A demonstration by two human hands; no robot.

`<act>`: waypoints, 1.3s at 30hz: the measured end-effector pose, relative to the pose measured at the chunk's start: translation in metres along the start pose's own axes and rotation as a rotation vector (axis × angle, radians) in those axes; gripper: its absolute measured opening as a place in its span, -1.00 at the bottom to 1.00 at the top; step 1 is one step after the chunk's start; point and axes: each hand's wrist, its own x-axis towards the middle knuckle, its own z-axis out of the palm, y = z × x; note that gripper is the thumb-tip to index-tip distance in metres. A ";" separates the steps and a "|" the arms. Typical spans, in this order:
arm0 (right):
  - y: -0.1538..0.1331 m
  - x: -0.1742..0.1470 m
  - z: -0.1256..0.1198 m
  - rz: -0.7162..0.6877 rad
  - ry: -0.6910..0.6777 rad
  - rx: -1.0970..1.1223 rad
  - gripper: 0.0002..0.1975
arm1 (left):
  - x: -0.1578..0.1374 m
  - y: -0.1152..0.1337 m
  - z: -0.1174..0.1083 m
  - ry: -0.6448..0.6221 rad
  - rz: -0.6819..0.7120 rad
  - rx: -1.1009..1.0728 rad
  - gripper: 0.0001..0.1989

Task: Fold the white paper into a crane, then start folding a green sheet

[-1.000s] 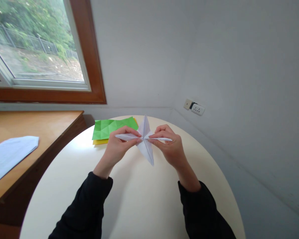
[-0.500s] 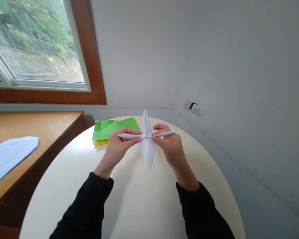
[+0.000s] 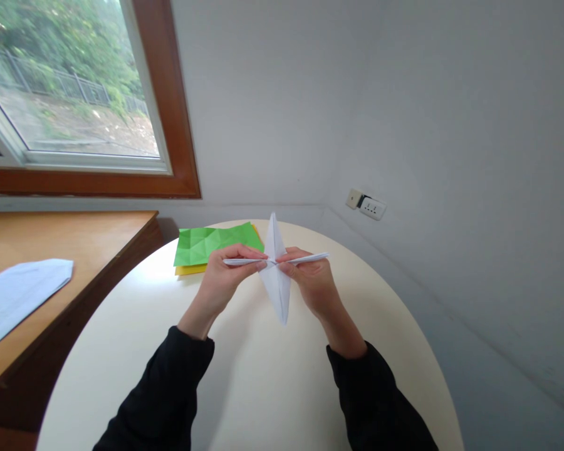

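Observation:
A white folded-paper model (image 3: 277, 291) with pointed arms is held above the round table, one arm toward the wall, one toward me and one out to each side. My left hand (image 3: 222, 275) pinches its left arm near the centre, thumb in front and fingers behind. The right arm is pinched the same way by my right hand (image 3: 314, 282), close to the middle. Both thumbs lie near the centre, where the folds meet.
Creased green paper (image 3: 211, 244) lies on yellow paper (image 3: 190, 270) at the back left of the white round table (image 3: 272, 388). A wooden desk (image 3: 98, 235) with a pale blue folded cloth (image 3: 23, 294) stands at left. Wall sockets (image 3: 372, 207) are beyond the table.
My right hand has shifted slightly left, its fingers now closed behind the right arm of the paper. The model has dipped and tilted a little.

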 end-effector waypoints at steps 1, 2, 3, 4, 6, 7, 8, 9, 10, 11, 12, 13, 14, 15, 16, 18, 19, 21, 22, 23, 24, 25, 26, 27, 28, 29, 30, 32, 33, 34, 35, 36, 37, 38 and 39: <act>0.002 0.000 0.000 -0.003 0.010 0.005 -0.88 | 0.000 0.000 0.000 -0.018 0.015 0.001 -0.91; 0.003 0.000 0.001 -0.003 0.021 0.011 -0.87 | 0.000 -0.001 0.000 -0.037 0.028 0.003 -0.91; 0.004 0.000 0.002 0.002 0.032 0.016 -0.85 | 0.000 -0.002 0.000 -0.054 0.039 0.004 -0.91; 0.005 -0.001 0.003 0.008 0.041 0.021 -0.83 | -0.001 -0.002 0.000 -0.067 0.045 0.006 -0.90; 0.006 -0.002 0.005 0.023 0.050 0.032 -0.79 | -0.001 -0.003 0.000 -0.074 0.056 0.008 -0.89; 0.006 -0.003 0.006 0.030 0.052 0.037 -0.78 | -0.001 -0.003 0.000 -0.071 0.065 0.009 -0.89; 0.006 -0.003 0.007 0.036 0.054 0.042 -0.77 | -0.001 -0.003 0.001 -0.064 0.076 0.009 -0.89; 0.006 -0.004 0.008 0.043 0.061 0.048 -0.77 | -0.001 -0.003 0.001 -0.054 0.088 0.008 -0.90; 0.005 -0.004 0.009 0.052 0.072 0.056 -0.77 | -0.001 -0.003 0.002 -0.045 0.099 0.007 -0.90; 0.005 -0.005 0.010 0.063 0.085 0.065 -0.77 | -0.001 -0.004 0.002 -0.036 0.109 0.005 -0.91; 0.004 -0.005 0.011 0.075 0.099 0.078 -0.76 | -0.001 -0.004 0.002 -0.031 0.118 0.002 -0.92; 0.004 -0.005 0.012 0.089 0.112 0.091 -0.75 | -0.001 -0.004 0.003 -0.027 0.125 -0.002 -0.92; 0.004 -0.005 0.013 0.105 0.122 0.104 -0.73 | 0.000 -0.005 0.003 -0.022 0.132 -0.004 -0.93; 0.004 -0.004 0.014 0.121 0.128 0.117 -0.71 | 0.000 -0.005 0.003 -0.015 0.139 -0.006 -0.94; 0.004 -0.004 0.015 0.136 0.130 0.128 -0.68 | 0.000 -0.006 0.003 -0.004 0.146 -0.005 -0.95; 0.005 -0.003 0.016 0.159 0.125 0.149 -0.66 | 0.000 -0.006 0.004 0.027 0.150 0.002 -0.96; 0.006 -0.003 0.016 0.163 0.124 0.158 -0.66 | 0.000 -0.006 0.004 0.040 0.146 0.007 -0.96; 0.008 -0.003 0.015 0.161 0.128 0.172 -0.67 | 0.000 -0.006 0.005 0.052 0.131 0.009 -0.96; 0.008 -0.002 0.015 0.156 0.132 0.174 -0.68 | 0.000 -0.006 0.006 0.054 0.123 0.007 -0.96; 0.008 -0.002 0.015 0.151 0.135 0.174 -0.69 | -0.001 -0.006 0.006 0.053 0.117 0.003 -0.95; 0.008 -0.001 0.015 0.145 0.135 0.172 -0.70 | -0.001 -0.006 0.007 0.053 0.112 0.000 -0.95; 0.009 -0.001 0.014 0.141 0.134 0.171 -0.70 | -0.001 -0.006 0.007 0.055 0.108 -0.002 -0.95; 0.009 0.000 0.015 0.138 0.132 0.170 -0.71 | 0.000 -0.007 0.007 0.058 0.105 -0.005 -0.95; 0.009 0.000 0.015 0.135 0.132 0.172 -0.72 | 0.000 -0.007 0.007 0.063 0.104 -0.009 -0.95; 0.009 0.000 0.015 0.133 0.135 0.175 -0.72 | 0.001 -0.008 0.007 0.069 0.101 -0.016 -0.95; 0.009 0.001 0.015 0.133 0.141 0.180 -0.73 | 0.001 -0.008 0.007 0.076 0.095 -0.026 -0.94; 0.010 0.001 0.016 0.135 0.147 0.185 -0.73 | 0.002 -0.009 0.007 0.083 0.086 -0.037 -0.94; 0.011 0.001 0.017 0.142 0.158 0.195 -0.74 | 0.004 -0.011 0.006 0.097 0.061 -0.058 -0.91; 0.012 0.001 0.017 0.149 0.159 0.197 -0.75 | 0.004 -0.013 0.006 0.097 0.041 -0.070 -0.90; 0.013 0.001 0.017 0.156 0.158 0.199 -0.75 | 0.004 -0.015 0.006 0.093 0.012 -0.083 -0.89; 0.016 0.001 0.017 0.164 0.157 0.200 -0.75 | 0.004 -0.018 0.006 0.084 -0.028 -0.102 -0.87; 0.019 0.001 0.016 0.172 0.157 0.203 -0.75 | 0.004 -0.021 0.007 0.072 -0.083 -0.127 -0.84; 0.023 0.001 0.016 0.182 0.156 0.207 -0.75 | 0.004 -0.024 0.008 0.065 -0.151 -0.158 -0.81; 0.028 0.001 0.015 0.190 0.160 0.213 -0.75 | 0.004 -0.028 0.008 0.071 -0.221 -0.197 -0.78; 0.034 0.001 0.015 0.199 0.158 0.217 -0.75 | 0.004 -0.032 0.009 0.090 -0.286 -0.238 -0.74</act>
